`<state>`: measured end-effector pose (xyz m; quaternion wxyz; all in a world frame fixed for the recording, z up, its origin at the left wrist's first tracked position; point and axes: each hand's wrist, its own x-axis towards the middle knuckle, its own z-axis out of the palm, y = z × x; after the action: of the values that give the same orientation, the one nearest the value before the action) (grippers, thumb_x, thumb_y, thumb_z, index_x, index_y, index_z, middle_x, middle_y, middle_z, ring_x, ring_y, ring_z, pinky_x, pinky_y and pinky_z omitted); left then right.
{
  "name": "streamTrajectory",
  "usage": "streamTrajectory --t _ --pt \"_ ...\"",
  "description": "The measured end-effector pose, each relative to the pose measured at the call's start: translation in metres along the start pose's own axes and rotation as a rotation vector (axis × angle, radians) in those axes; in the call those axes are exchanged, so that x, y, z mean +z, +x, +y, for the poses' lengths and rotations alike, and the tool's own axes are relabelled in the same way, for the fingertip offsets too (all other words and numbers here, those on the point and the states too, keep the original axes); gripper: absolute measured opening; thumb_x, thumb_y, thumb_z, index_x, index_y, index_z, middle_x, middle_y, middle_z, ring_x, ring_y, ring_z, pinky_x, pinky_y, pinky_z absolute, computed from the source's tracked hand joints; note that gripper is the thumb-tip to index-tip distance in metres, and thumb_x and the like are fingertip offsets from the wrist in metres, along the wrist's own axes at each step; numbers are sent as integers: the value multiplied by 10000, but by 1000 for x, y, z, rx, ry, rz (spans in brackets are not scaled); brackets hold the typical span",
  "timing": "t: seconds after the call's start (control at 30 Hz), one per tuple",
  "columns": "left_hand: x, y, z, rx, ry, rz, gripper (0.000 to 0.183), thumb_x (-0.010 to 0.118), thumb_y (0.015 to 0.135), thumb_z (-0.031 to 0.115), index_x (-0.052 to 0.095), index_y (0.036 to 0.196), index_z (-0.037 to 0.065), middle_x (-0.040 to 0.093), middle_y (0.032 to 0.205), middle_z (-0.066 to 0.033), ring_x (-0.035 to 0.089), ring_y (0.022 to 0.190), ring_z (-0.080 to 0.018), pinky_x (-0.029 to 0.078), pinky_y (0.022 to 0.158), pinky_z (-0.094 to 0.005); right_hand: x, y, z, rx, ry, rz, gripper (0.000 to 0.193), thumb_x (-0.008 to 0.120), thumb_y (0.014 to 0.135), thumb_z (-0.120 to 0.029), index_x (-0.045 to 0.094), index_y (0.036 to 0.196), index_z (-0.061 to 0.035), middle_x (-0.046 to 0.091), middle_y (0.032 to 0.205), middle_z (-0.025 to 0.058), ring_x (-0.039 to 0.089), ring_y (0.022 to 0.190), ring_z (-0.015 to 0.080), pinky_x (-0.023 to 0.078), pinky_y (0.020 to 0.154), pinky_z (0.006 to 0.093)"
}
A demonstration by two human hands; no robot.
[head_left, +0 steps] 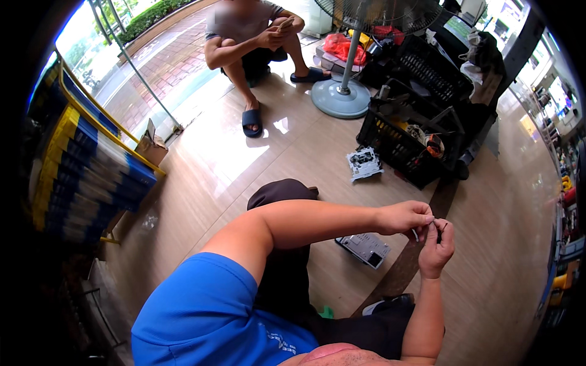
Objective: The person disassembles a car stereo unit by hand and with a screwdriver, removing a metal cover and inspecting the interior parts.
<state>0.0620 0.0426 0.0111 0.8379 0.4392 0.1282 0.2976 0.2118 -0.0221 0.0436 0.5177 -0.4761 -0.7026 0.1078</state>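
Observation:
My left hand (403,218) reaches across to the right, its thumb and fingers pinched together. Touching it or very close, my right hand (437,247) is also closed in a pinch, fingers pointing up. Something small and dark shows at the right fingertips, too small to name; what the left fingers hold is hidden. Below the hands on the floor lies a flat silver metal casing (364,247) with a black square at one corner, partly behind my left arm. Farther off, a pale frame-like part with a dark middle (364,163) lies on the tiles.
A black plastic crate (397,143) full of cables and parts stands beyond the hands. A grey fan base (340,97) is behind it. Another person (250,43) squats far ahead, holding a small object. Blue and yellow stacked items (91,171) stand at left.

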Motion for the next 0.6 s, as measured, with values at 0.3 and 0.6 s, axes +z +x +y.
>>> streamTrajectory --t 0.3,0.6 --pt "4 0 -10 30 148 117 251 513 1046 323 536 1006 76 619 890 -29 634 819 -130 556 688 -312 -5 -12 8 21 -128 -20 50 630 918 17 605 961 8 610 925 138 616 781 251 509 700 328" --pt "-7 -3 14 -38 320 179 254 549 1021 280 586 1025 29 677 958 -117 694 872 -217 581 757 -370 0 5 17 -120 -189 -78 89 631 911 8 653 997 3 645 953 173 635 862 344 518 770 368"
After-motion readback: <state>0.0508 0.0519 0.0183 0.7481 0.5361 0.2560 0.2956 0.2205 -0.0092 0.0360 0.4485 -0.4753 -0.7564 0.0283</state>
